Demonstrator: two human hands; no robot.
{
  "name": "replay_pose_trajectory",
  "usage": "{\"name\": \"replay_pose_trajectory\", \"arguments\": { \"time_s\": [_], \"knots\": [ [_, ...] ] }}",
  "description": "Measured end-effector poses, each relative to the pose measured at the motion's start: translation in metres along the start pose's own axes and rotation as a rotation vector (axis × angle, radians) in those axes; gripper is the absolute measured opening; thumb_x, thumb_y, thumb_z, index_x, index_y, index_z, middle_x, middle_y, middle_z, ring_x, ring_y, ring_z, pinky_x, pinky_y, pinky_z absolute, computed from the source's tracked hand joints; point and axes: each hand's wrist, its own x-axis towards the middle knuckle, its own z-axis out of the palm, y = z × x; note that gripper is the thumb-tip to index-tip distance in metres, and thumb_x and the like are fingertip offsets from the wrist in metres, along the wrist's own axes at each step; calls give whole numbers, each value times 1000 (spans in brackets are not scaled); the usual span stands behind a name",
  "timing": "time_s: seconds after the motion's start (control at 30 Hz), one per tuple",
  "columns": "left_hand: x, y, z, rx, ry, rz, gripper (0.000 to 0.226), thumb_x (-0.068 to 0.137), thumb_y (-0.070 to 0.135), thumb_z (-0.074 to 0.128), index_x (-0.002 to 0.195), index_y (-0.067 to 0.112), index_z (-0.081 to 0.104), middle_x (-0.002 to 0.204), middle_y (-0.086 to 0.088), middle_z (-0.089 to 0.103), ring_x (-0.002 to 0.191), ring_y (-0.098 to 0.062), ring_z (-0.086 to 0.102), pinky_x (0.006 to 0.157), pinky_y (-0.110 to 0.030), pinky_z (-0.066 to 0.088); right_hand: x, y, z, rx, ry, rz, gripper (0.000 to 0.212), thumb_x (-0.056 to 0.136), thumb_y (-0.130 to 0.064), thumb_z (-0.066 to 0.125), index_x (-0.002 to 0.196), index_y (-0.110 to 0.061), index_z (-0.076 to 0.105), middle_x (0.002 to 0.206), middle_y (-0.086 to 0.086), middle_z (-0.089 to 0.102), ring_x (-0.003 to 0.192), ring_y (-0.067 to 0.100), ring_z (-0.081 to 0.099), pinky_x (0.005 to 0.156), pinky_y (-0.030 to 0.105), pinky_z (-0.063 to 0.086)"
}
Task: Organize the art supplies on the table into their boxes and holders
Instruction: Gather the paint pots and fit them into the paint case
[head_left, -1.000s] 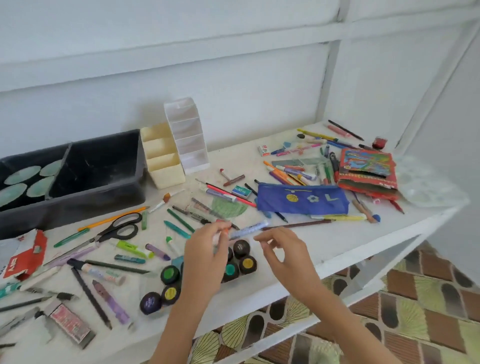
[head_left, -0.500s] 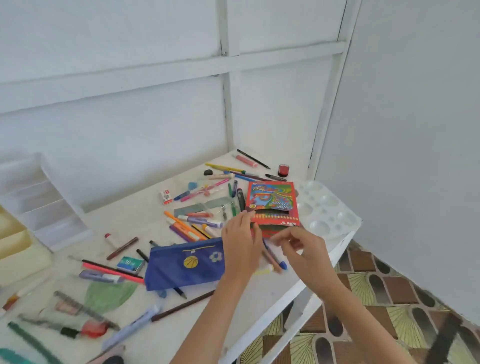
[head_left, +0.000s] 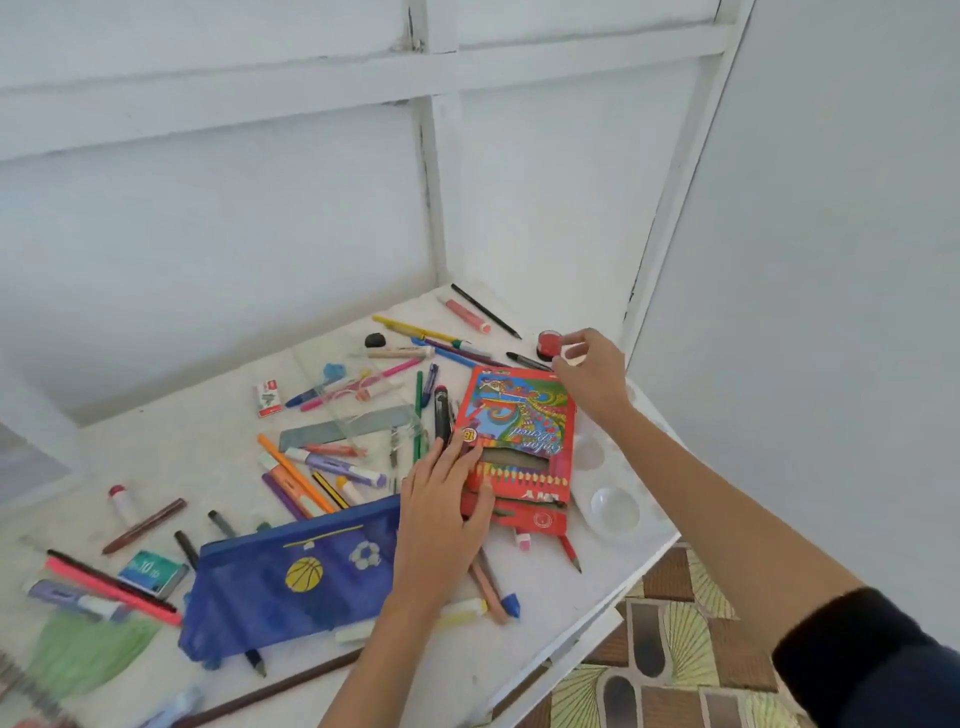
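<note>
The left hand (head_left: 441, 514) lies spread, its straight fingers on the near left corner of one red coloured-pencil box (head_left: 524, 431) and its thumb on the box's front. That box rests on a second red box (head_left: 537, 519), so two boxes are stacked just right of this hand. One blue pouch (head_left: 291, 577) lies to this hand's left, reaching under its wrist, on the white counter (head_left: 197, 447). The right hand (head_left: 592, 379) is beyond the boxes' far right corner, fingers curled and tips drawn together just beside one round red pot (head_left: 545, 343); whether they pinch anything I cannot tell. One white paint palette (head_left: 615, 506) lies under the right forearm. Left of the left hand lie loose pens and pencils (head_left: 296, 475), too tangled to count, and two small eraser packets, one white (head_left: 269, 397) and one teal (head_left: 153, 571).
</note>
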Motion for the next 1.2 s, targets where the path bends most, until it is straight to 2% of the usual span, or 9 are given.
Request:
{"name": "replay_pose_trajectory", "arguments": {
  "time_s": [0.2, 0.43, 0.57, 0.67, 0.7, 0.77, 0.83, 0.97, 1.2],
  "knots": [
    [1, -1, 1, 8, 22, -4, 50, 89, 47, 37, 131, 26, 53, 145, 12, 40, 137, -9, 28, 110, -21, 12, 50, 28, 35, -328, -82, 96, 58, 75, -47, 70, 120, -14, 55, 114, 9, 55, 107, 26, 54, 91, 44, 46],
    [0, 1, -1, -4, 20, -32, 53, 88, 52, 33, 134, 31, 49, 142, 26, 28, 136, 2, 19, 107, -7, -1, 53, 25, 44, -229, 14, 24, 42, 77, -44, 71, 106, -14, 64, 103, 6, 62, 99, 26, 56, 86, 43, 47],
    [-1, 3, -5, -97, -21, -71, 56, 86, 59, 30, 136, 37, 43, 143, 29, 27, 137, 6, 17, 106, -5, 0, 32, 2, 45, 23, -8, -94, 30, 79, -29, 73, 102, -12, 63, 100, 3, 66, 89, 17, 56, 80, 29, 45],
    [0, 9, -17, -418, -65, -203, 47, 85, 59, 40, 128, 42, 48, 140, 26, 40, 131, 1, 35, 112, -23, 22, 7, -29, 46, 156, -76, -120, 28, 81, -22, 72, 105, -11, 64, 95, 2, 67, 77, 10, 57, 73, 16, 45],
    [2, 13, -25, -588, -63, -286, 41, 89, 52, 45, 127, 39, 51, 135, 18, 49, 122, -1, 47, 105, -28, 37, -2, -39, 47, 202, -105, -108, 30, 81, -22, 72, 108, -12, 63, 91, 0, 67, 74, 8, 58, 71, 14, 45],
    [6, 22, -44, -883, -59, -421, 29, 97, 30, 47, 125, 28, 54, 120, 11, 58, 101, 5, 59, 80, -18, 50, -21, -57, 50, 315, -171, -63, 37, 79, -21, 75, 110, -14, 55, 82, -4, 65, 69, 4, 58, 64, 12, 47],
    [6, 25, -65, -917, -3, -456, 28, 100, 23, 40, 122, 28, 57, 113, 22, 57, 100, 12, 55, 74, -12, 45, -41, -72, 54, 418, -220, -18, 39, 76, -21, 78, 106, -13, 54, 80, -6, 63, 68, 4, 58, 59, 12, 47],
    [-10, 11, -98, -923, 191, -472, 30, 99, 24, 39, 119, 25, 62, 118, 15, 62, 113, 4, 52, 93, -19, 39, -85, -99, 66, 566, -303, 62, 27, 79, -28, 75, 101, -17, 65, 83, -2, 66, 69, 7, 58, 62, 20, 47],
    [-79, -33, -171, -950, 514, -498, 30, 100, 16, 37, 114, 10, 63, 114, -3, 66, 108, -9, 60, 80, -6, 44, -189, -150, 103, 673, -549, 113, 12, 86, -27, 67, 93, -18, 69, 79, 2, 66, 61, 8, 55, 54, 15, 46]
  ]
}}
